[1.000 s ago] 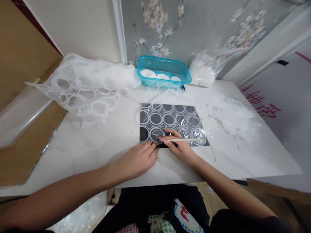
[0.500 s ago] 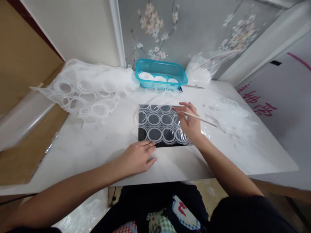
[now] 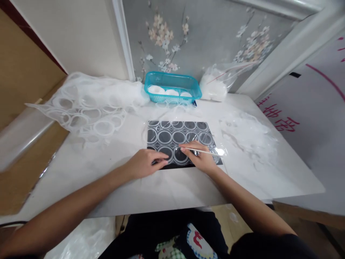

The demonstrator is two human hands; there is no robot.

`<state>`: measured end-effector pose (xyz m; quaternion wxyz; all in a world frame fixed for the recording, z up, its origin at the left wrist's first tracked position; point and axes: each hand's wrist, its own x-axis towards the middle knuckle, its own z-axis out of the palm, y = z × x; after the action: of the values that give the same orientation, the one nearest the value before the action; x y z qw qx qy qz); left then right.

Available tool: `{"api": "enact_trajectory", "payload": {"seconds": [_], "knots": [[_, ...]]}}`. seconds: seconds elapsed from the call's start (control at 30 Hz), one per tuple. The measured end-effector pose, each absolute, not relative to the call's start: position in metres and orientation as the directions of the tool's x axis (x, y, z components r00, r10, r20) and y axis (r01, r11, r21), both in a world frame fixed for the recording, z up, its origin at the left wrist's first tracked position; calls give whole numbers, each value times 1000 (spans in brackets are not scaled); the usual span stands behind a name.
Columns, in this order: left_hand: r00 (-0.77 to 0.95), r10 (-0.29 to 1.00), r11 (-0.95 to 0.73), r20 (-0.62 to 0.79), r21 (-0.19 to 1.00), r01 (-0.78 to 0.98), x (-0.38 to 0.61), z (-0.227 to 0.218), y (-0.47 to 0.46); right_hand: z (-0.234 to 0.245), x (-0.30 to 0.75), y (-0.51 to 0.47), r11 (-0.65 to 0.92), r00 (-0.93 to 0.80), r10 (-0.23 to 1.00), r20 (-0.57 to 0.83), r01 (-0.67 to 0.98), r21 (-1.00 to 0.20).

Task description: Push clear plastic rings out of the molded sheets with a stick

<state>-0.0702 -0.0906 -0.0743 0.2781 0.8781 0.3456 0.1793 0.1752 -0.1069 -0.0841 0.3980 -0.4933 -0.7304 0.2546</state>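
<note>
A clear film sheet printed with rows of pale rings (image 3: 165, 137) lies flat over a black board (image 3: 172, 166) on the table. My right hand (image 3: 201, 156) is closed around a thin pale stick (image 3: 206, 151), with its tip end low over a ring in the nearest row. To its left, my left hand (image 3: 147, 162) rests at the near left part of the sheet. Its thumb and fingers are a little apart, the fingertips on the film.
Beyond the sheet stands a blue plastic basket (image 3: 174, 82) with white round pieces, beside a clear plastic bag (image 3: 215, 86). Cut-out ring film (image 3: 94, 118) is heaped at the left. More crumpled clear film (image 3: 250, 133) lies right, near a whiteboard (image 3: 309, 144).
My right hand has brought the stick from the sheet's far row down to the near row. My left hand has shifted from the near edge onto the film. The camera view has tilted slightly.
</note>
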Motion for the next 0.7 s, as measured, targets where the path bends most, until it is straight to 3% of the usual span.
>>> {"api": "enact_trajectory", "payload": {"seconds": [0.07,0.27,0.4,0.53,0.7], "knots": [[605,795,-478,47,663,576,-62,-70,-69,-79,176,-99,354,-201,935,292,513,-782],[332,932,-359,147,503,786,-45,-63,26,-92,191,-75,287,-74,955,289,487,-825],[202,974,-227,103,480,848,-50,-70,80,-103,200,-69,200,37,970,242,449,-871],[131,990,-142,60,545,826,-46,-82,105,-109,189,-69,178,-20,978,206,587,-790],[155,988,-115,15,743,659,-44,-83,117,-103,171,-47,195,-103,979,178,743,-641]]}}
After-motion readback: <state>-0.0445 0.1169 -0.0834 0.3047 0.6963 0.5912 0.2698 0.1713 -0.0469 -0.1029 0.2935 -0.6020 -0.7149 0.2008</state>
